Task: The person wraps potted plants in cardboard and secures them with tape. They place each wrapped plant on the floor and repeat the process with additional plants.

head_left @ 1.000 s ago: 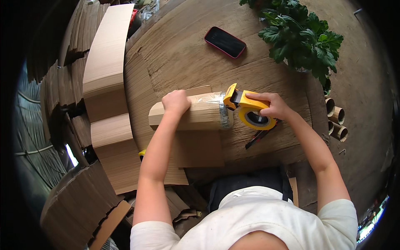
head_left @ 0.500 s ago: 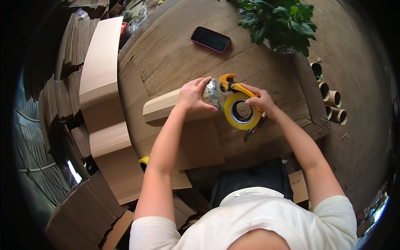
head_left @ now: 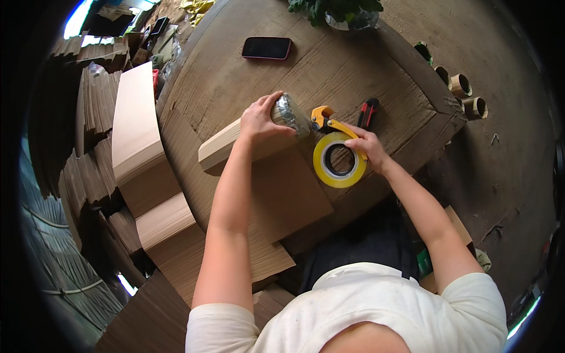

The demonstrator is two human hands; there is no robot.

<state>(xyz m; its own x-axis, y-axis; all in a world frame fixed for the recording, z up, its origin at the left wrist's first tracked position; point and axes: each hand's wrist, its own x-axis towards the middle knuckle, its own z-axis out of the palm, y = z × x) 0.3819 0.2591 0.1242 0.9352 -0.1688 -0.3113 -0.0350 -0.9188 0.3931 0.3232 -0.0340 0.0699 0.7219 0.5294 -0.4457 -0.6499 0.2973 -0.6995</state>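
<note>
My left hand (head_left: 259, 119) is wrapped over a long, faceted tan cardboard bundle (head_left: 220, 144), thumb on the near side and fingers on the far side. Shiny clear tape (head_left: 292, 115) covers the bundle's right end, just beyond my fingers. To its right, my right hand (head_left: 368, 147) grips a yellow tape dispenser (head_left: 323, 120) by its arm. A large yellowish tape roll (head_left: 321, 167) sits in the dispenser. The dispenser's head is close to the taped end. Whether a strip of tape joins them, I cannot tell. Under the bundle lies a flat cardboard sheet (head_left: 288, 194).
A red and black utility knife (head_left: 368, 112) lies on the wooden table (head_left: 406, 76) beyond my right hand. A phone (head_left: 266, 48) and a leafy plant (head_left: 329, 9) are at the back. Stacked cardboard (head_left: 138, 123) stands at left; several tubes (head_left: 462, 86) are on the floor at right.
The view has shifted and turned. My right hand and the dispenser have moved nearer to me over the table, uncovering the knife. My left hand stays on the bundle.
</note>
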